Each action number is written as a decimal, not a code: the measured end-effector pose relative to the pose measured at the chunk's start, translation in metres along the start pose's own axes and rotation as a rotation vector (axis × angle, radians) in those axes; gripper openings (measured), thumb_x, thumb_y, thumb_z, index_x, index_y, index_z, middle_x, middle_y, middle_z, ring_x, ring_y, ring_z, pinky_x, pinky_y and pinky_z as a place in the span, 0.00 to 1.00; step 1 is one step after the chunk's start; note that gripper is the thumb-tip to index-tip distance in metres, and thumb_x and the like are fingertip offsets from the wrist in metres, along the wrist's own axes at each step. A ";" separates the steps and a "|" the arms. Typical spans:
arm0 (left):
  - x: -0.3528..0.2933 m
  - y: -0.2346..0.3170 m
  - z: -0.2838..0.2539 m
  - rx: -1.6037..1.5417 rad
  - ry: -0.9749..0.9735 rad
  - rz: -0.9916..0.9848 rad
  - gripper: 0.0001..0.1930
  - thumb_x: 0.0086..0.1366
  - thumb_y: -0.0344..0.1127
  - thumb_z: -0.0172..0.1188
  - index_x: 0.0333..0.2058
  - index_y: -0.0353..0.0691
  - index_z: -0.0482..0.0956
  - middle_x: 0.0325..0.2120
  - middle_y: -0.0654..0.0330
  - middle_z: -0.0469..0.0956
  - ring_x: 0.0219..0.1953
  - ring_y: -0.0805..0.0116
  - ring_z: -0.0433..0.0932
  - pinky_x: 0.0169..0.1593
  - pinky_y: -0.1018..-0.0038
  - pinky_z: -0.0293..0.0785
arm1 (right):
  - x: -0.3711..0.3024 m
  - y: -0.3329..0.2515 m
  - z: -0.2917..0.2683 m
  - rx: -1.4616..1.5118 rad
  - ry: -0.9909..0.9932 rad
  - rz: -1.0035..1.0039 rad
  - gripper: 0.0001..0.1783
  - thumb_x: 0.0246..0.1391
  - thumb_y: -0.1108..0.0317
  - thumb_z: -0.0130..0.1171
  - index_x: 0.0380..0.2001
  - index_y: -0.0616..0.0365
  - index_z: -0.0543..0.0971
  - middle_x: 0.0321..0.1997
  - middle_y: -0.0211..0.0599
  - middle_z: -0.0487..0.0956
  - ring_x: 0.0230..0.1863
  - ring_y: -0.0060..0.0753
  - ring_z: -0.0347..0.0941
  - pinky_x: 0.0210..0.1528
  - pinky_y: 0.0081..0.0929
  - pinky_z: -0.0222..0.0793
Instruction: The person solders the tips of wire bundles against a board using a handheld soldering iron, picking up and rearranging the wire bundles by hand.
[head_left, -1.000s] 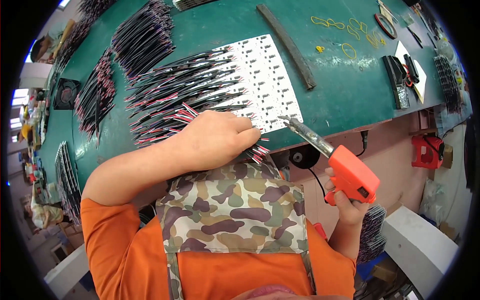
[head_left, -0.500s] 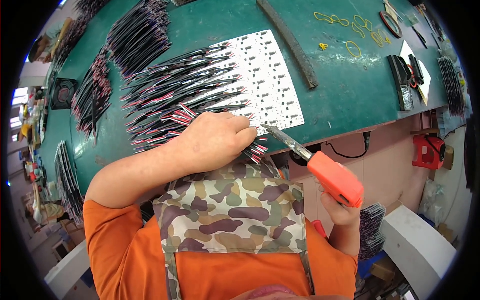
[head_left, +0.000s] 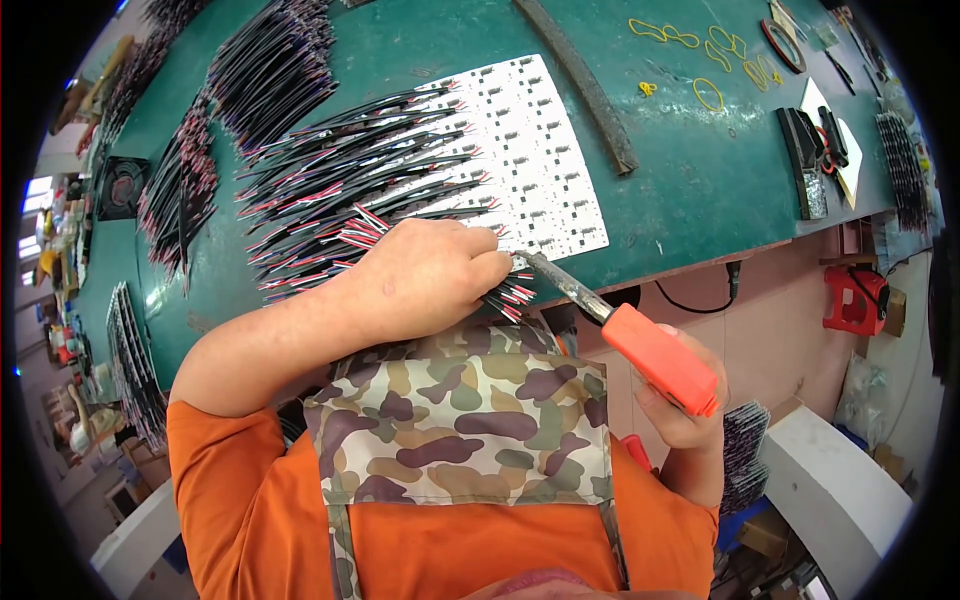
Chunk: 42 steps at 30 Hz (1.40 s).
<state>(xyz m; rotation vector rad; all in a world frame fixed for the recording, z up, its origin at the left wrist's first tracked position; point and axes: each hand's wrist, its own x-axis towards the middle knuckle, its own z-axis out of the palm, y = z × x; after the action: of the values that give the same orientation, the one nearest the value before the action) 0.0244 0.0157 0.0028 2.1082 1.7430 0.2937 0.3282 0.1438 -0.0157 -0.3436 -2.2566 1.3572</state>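
Observation:
My left hand (head_left: pixel 435 272) is closed around a bundle of thin black wires (head_left: pixel 511 297) with red and white ends. It rests over the near edge of a white circuit board sheet (head_left: pixel 550 160). My right hand (head_left: pixel 682 400) grips a soldering gun (head_left: pixel 660 358) with a red-orange body and a long metal shaft. The shaft's tip meets the sheet's near edge, right beside my left fingertips; the exact contact is too small to make out. Rows of black wires (head_left: pixel 350 170) fan out leftward from the small parts on the sheet.
More wire bundles (head_left: pixel 270 80) lie at the far left of the green table (head_left: pixel 690 190). A dark bar (head_left: pixel 585 90) lies beyond the sheet. Yellow rubber bands (head_left: pixel 708 95), a black holder (head_left: pixel 803 165) and red-handled scissors (head_left: pixel 832 143) are to the right. A small black fan (head_left: pixel 125 188) stands at left.
The soldering gun has shifted slightly left, its tip now closer to my left fingertips. My right hand moved with it. My left hand has stayed nearly in place.

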 end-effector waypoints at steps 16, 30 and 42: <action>0.003 -0.003 -0.005 -0.039 -0.036 0.019 0.07 0.52 0.31 0.60 0.30 0.38 0.76 0.29 0.54 0.76 0.34 0.52 0.80 0.36 0.59 0.78 | -0.016 0.003 -0.008 0.115 0.050 0.115 0.28 0.47 0.74 0.66 0.52 0.73 0.73 0.45 0.50 0.82 0.36 0.38 0.81 0.39 0.30 0.76; 0.009 -0.017 -0.011 -0.088 -0.132 0.124 0.17 0.50 0.25 0.61 0.42 0.36 0.78 0.32 0.54 0.76 0.37 0.51 0.78 0.39 0.60 0.76 | -0.012 0.003 -0.003 0.043 0.003 0.063 0.31 0.49 0.75 0.63 0.58 0.72 0.69 0.39 0.46 0.81 0.36 0.36 0.80 0.40 0.31 0.75; 0.009 -0.015 -0.012 -0.082 -0.151 0.097 0.17 0.51 0.26 0.61 0.43 0.36 0.78 0.33 0.53 0.77 0.38 0.50 0.78 0.41 0.59 0.76 | 0.000 -0.003 -0.004 -0.057 -0.012 -0.033 0.32 0.48 0.75 0.65 0.57 0.73 0.69 0.39 0.45 0.80 0.33 0.31 0.77 0.38 0.28 0.73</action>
<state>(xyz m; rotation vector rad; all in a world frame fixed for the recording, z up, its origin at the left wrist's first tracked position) 0.0075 0.0288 0.0068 2.1021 1.5212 0.2228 0.3306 0.1453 -0.0113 -0.3166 -2.3042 1.2835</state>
